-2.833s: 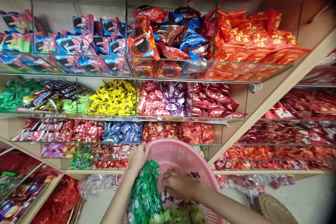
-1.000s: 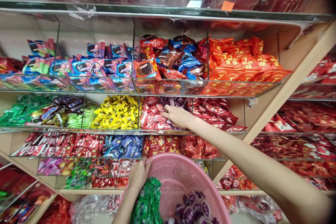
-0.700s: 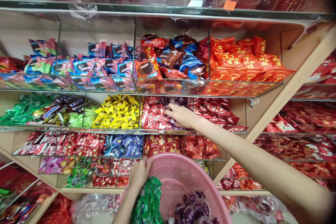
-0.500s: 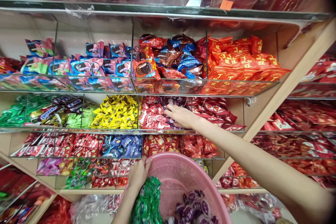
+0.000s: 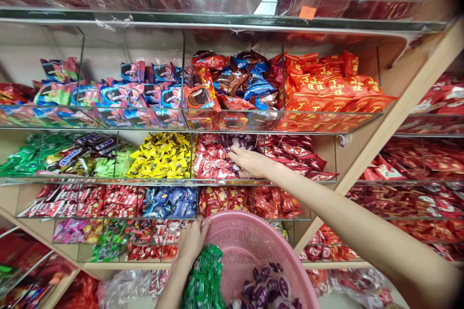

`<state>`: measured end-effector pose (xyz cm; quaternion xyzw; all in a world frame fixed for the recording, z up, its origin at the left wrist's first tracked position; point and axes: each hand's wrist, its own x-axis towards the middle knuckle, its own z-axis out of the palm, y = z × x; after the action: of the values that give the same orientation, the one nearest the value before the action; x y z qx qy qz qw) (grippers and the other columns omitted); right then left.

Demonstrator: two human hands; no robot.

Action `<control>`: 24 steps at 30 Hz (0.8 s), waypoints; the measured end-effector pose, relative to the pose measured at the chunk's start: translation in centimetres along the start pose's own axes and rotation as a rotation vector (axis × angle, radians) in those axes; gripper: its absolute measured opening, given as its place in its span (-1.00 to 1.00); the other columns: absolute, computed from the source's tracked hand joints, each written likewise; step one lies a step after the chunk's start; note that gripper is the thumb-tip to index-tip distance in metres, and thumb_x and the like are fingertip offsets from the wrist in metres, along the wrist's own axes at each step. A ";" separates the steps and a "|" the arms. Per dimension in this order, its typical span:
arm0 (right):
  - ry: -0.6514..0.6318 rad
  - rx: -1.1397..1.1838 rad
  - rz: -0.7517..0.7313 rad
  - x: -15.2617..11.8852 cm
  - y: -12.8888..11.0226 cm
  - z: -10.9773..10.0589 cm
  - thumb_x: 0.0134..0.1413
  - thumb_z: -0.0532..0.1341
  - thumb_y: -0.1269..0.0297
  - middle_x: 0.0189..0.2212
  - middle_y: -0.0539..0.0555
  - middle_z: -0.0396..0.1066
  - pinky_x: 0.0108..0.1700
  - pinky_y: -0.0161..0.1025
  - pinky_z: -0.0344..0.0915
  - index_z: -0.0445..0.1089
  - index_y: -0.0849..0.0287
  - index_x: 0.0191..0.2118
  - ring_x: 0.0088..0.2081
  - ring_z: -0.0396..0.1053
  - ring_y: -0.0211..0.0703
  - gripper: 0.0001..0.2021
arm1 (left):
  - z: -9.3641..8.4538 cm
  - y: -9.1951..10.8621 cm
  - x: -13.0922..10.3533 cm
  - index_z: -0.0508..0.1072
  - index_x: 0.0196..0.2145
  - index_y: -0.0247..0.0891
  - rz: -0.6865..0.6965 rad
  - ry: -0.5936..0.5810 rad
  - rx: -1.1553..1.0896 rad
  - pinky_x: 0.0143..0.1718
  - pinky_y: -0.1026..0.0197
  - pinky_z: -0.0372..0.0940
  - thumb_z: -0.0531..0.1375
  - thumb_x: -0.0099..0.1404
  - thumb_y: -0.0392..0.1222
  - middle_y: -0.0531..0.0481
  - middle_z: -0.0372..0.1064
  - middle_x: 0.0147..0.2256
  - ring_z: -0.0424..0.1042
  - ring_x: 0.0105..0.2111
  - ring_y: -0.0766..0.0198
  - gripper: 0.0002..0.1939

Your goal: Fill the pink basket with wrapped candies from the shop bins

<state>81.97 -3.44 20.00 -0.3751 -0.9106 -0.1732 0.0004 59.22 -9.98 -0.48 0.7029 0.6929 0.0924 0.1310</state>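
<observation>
My left hand (image 5: 193, 237) is closed on the left rim of a pink plastic basket (image 5: 286, 239). Inside the basket lie green-wrapped candies (image 5: 205, 277) at the left and purple-and-white wrapped candies (image 5: 266, 287) at the right. My right hand (image 5: 246, 161) reaches into a middle-shelf compartment, over purple-wrapped candies (image 5: 241, 141) and beside red-and-white ones (image 5: 210, 157). Its fingers curl downward among the candies; whether they grip one is hidden.
Yellow candies (image 5: 163, 154) fill the compartment to the left. Above, a clear shelf front (image 5: 232, 120) holds back cookie packs and orange packets (image 5: 326, 87). A slanted wooden post (image 5: 389, 130) stands at the right, under my right forearm.
The shelves have shifted slightly in view. My right hand remains in the same compartment with its fingers a little lower, and my left hand still holds the basket.
</observation>
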 end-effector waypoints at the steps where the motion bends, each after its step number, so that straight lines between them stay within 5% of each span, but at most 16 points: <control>1: 0.001 -0.001 -0.002 0.0 0.0 0.0 -0.06 0.24 0.43 -0.10 0.21 0.11 -0.03 -0.12 0.26 0.13 0.35 -0.01 -0.07 0.25 -0.03 -0.54 | 0.0 0.0 0.0 0.39 -0.12 -0.16 -0.001 0.002 0.000 -0.22 0.18 0.20 -0.20 0.34 0.15 -0.16 0.48 -0.23 0.45 -0.18 0.07 -0.50; 14: 0.001 0.086 -0.013 0.8 0.0 0.6 -0.06 0.22 0.47 -0.12 0.18 0.07 -0.10 -0.15 0.26 0.20 0.28 -0.04 -0.09 0.24 -0.06 -0.60 | -0.1 0.1 -0.2 0.39 -0.09 -0.16 -0.001 0.009 -0.001 -0.22 0.18 0.21 -0.20 0.34 0.15 -0.17 0.48 -0.23 0.45 -0.17 0.06 -0.49; 24: 0.141 0.314 0.027 -1.1 0.9 0.0 -0.05 0.19 0.41 -0.04 0.19 0.08 -0.15 -0.18 0.31 0.15 0.26 0.06 -0.17 0.28 -0.12 -0.51 | -0.2 0.2 -0.1 0.38 -0.09 -0.17 0.004 0.006 0.015 -0.24 0.18 0.21 -0.20 0.34 0.14 -0.17 0.48 -0.22 0.45 -0.19 0.07 -0.48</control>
<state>83.37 -3.63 20.18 -0.3694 -0.9192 -0.0546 0.1251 59.31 -10.12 -0.25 0.7049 0.6926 0.0898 0.1236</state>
